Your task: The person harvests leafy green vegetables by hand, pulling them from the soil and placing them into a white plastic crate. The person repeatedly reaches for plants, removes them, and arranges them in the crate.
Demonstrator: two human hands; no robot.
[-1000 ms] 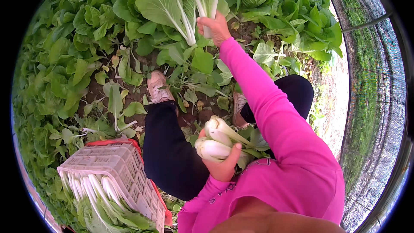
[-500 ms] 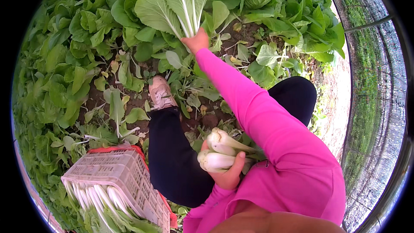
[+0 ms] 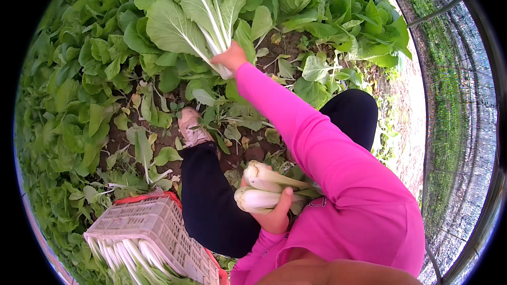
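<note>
Two pale cabbage heads (image 3: 259, 199) sit gripped in the left hand (image 3: 275, 218) at the lower centre of the frame; the right hand (image 3: 231, 58), upper centre, is closed around a leafy bunch (image 3: 203, 16) by its white stalks; a crate (image 3: 141, 217) of greens (image 3: 127, 256) is lower left

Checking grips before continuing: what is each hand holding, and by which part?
Left hand: white-stemmed heads, around the lower stalks. Right hand: leafy greens, by lower stalks.
</note>
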